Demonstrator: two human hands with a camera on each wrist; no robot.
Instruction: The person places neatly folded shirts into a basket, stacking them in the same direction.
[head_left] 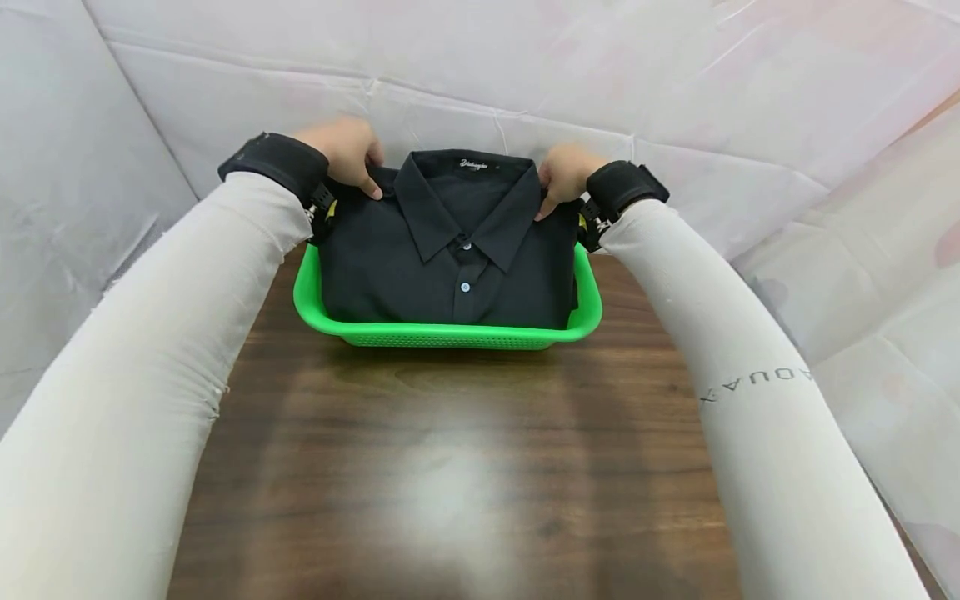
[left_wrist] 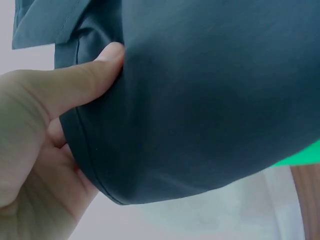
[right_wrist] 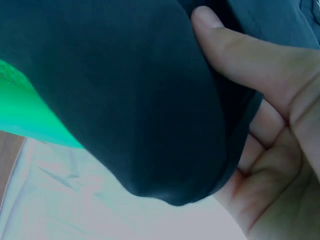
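Observation:
A folded black button-up shirt lies in a green plastic basket at the far side of the wooden table. My left hand pinches the shirt's far left shoulder, thumb on top of the cloth and fingers underneath. My right hand pinches the far right shoulder the same way, thumb pressed onto the fabric. The collar faces up, with white buttons showing down the front. In both wrist views the shirt's edge hangs over the basket rim.
The dark wooden table spreads between me and the basket. White plastic sheeting walls in the back and both sides, close behind the basket. Black wrist straps sit on both white sleeves.

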